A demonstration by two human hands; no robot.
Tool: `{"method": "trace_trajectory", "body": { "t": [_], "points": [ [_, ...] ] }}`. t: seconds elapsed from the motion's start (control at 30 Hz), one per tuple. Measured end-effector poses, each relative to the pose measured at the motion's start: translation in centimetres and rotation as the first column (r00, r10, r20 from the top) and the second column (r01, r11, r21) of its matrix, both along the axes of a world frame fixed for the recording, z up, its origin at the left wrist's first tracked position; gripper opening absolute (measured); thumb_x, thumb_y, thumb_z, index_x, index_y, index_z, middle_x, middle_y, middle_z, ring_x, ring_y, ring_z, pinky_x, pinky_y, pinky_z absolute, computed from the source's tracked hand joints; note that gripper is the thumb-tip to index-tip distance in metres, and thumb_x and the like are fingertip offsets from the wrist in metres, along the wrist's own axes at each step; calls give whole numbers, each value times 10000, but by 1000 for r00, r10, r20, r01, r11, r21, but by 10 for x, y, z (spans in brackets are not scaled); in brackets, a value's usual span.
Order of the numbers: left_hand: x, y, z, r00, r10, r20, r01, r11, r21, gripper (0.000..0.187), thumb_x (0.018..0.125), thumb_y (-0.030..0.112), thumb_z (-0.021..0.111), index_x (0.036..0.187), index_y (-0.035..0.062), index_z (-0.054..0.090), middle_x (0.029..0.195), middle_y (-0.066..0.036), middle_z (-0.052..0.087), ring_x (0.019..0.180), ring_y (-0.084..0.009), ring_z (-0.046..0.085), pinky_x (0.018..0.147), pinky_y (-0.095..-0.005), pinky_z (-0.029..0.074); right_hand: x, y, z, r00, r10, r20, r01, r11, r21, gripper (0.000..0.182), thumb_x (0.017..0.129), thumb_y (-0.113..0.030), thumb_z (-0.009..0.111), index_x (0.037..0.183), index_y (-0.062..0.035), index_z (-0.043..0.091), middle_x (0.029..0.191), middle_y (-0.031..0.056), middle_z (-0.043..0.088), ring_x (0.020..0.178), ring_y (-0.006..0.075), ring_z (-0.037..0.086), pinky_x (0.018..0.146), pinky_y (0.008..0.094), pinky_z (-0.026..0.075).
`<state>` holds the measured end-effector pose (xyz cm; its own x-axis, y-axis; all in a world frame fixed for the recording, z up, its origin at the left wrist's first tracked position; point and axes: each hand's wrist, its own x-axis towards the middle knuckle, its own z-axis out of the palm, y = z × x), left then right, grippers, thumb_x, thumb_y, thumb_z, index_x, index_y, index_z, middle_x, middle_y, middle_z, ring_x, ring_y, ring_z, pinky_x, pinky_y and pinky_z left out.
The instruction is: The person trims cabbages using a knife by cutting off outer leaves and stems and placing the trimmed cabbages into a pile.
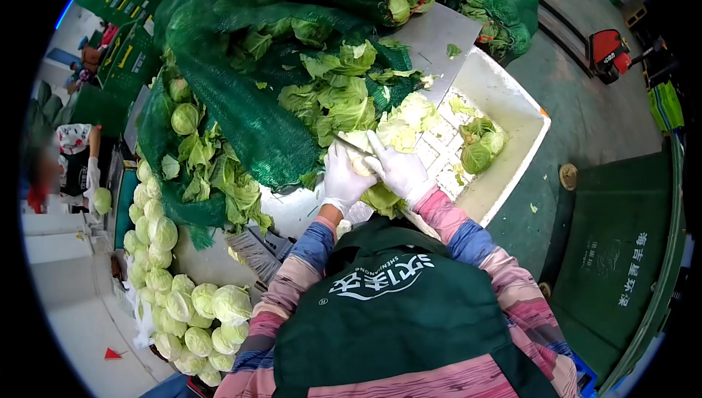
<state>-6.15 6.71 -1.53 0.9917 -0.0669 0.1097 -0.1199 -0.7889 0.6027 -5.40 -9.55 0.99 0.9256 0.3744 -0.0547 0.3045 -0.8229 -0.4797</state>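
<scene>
My left hand (pixel 344 176), in a white glove, is closed around a pale, trimmed cabbage (pixel 358 139) in front of my apron. My right hand (pixel 401 171), also gloved, grips a knife (pixel 352 146); its blade lies across the cabbage and points left, and its handle is mostly hidden by my fingers. Loose green cabbage leaves (pixel 347 102) are heaped just beyond my hands. Paler leaves (pixel 406 120) lie to the right of the cabbage, and another green leaf (pixel 382 199) shows below my right hand.
A white bin (pixel 504 186) at right holds a leafy cabbage (pixel 479 151). Green net sacks (pixel 248 131) cover the metal table (pixel 442 40). Many trimmed cabbages (pixel 201 299) are piled at left. A green waste bin (pixel 614 252) stands far right; another person's gloved hand (pixel 93 179) is far left.
</scene>
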Motion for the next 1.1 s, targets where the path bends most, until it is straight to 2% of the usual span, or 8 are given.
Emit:
{"method": "trace_trajectory", "body": {
  "t": [0.27,0.33,0.53,0.7,0.83,0.87,0.93,1.1],
  "points": [
    [8,-10,16,999,30,-22,-28,994,109,1043,557,366,811,1366,-78,326,1203,-234,475,1055,-397,463,949,-433,398,7,-6,-10,994,75,78,-74,997,-22,682,959,-454,413,1472,-50,218,855,172,656,659,314,650,550,423,517],
    [9,-10,22,986,58,-156,-46,995,84,1120,531,388,836,1389,-93,300,1319,-268,433,1171,-407,452,1013,-425,383,7,-6,-13,989,95,111,-96,995,-1,684,959,-451,414,1472,-44,216,845,169,660,656,311,650,548,423,515],
    [8,-7,4,998,32,-55,-26,995,99,1090,519,375,847,1366,-78,332,1333,-258,423,1205,-397,422,1019,-416,370,13,-1,-2,995,102,19,-100,991,-89,649,971,-441,405,1481,-90,212,831,184,669,661,307,651,534,407,503],
    [-4,-12,4,987,138,-79,-136,990,37,1095,521,360,868,1368,-64,319,1223,-216,449,1118,-397,445,979,-432,381,34,4,-10,963,-255,-86,261,963,73,610,978,-442,378,1440,-50,316,807,198,669,675,347,649,602,436,512],
    [-12,6,-10,995,86,49,-83,995,-60,1127,507,321,891,1385,-52,291,1218,-216,425,1100,-381,443,966,-442,394,47,-30,-19,949,-307,-78,313,946,90,466,996,-436,325,1340,-167,487,830,211,666,744,387,641,675,467,505],
    [-15,14,-13,997,72,35,-63,975,-215,1120,517,299,898,1388,-51,286,1234,-208,428,1122,-354,456,981,-433,399,50,-38,-21,936,-331,-119,335,942,16,423,994,-430,330,1292,-206,530,838,217,665,763,391,641,688,478,501],
    [-14,34,-31,998,-22,-59,-20,773,-634,1056,581,197,895,1396,-48,270,1319,-187,417,1188,-268,484,1011,-391,426,45,-64,-50,932,-345,-110,348,938,6,445,988,-446,334,1288,-182,530,829,212,666,767,395,640,691,480,501],
    [-23,56,-17,971,-14,-238,-186,579,-793,968,647,69,838,1415,-18,255,1368,-178,406,1212,-258,489,1008,-353,448,33,-88,-116,832,-552,-57,554,832,24,515,968,-460,394,1345,-119,477,803,213,664,758,406,633,690,474,498]
  ]
}}
